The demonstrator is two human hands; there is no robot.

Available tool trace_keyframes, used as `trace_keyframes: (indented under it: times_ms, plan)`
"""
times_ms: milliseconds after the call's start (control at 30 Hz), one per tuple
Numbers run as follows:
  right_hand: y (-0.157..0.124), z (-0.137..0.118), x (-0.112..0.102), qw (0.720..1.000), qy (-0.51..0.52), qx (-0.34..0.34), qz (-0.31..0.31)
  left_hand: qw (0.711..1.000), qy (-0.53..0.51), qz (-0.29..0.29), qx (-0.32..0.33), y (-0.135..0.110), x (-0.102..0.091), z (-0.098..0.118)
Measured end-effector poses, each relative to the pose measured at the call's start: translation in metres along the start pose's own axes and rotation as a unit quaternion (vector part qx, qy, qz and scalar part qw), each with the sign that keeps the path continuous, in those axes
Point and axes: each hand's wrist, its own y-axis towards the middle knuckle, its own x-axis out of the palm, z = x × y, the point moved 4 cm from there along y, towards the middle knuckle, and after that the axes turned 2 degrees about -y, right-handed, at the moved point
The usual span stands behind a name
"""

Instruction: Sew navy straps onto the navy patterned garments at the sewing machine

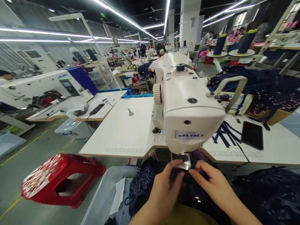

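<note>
My left hand (pixel 166 187) pinches dark navy fabric (pixel 187 179) between thumb and forefinger, just below the needle end of a white sewing machine (pixel 192 115). On the other side, my right hand (pixel 212 181) grips the same fabric with thumb and fingers pressed together. A shiny metal part (pixel 187 163) of the machine sits between my fingertips, partly covered by them. The fabric hangs down toward my lap, where its dark folds merge. Exactly how its edge lies at the needle is hidden.
A phone (pixel 252 135) and navy straps (pixel 226 132) lie on the tabletop (pixel 122 134) at right, before a heaped box of navy garments (pixel 260 87). Left are a small grey tool (pixel 130 112), a red stool (pixel 63 178) and a clear plastic bin (pixel 99 190). A person (pixel 156 64) sits ahead.
</note>
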Motion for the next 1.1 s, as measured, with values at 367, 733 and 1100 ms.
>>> trace_keyframes:
  times_ms: [367, 733, 1100]
  plan:
    - [0.029, 0.03, 0.01, 1.0, -0.001, 0.001, 0.003, 0.855, 0.429, -0.051, 0.288, -0.006, 0.009, -0.001]
    - [0.012, 0.044, -0.002, 1.0, -0.005, 0.02, 0.0, 0.843, 0.464, -0.055, 0.267, -0.013, 0.008, -0.006]
    - [0.04, 0.027, -0.001, 0.994, -0.085, -0.075, -0.01, 0.833, 0.498, 0.036, 0.238, -0.012, 0.016, -0.006]
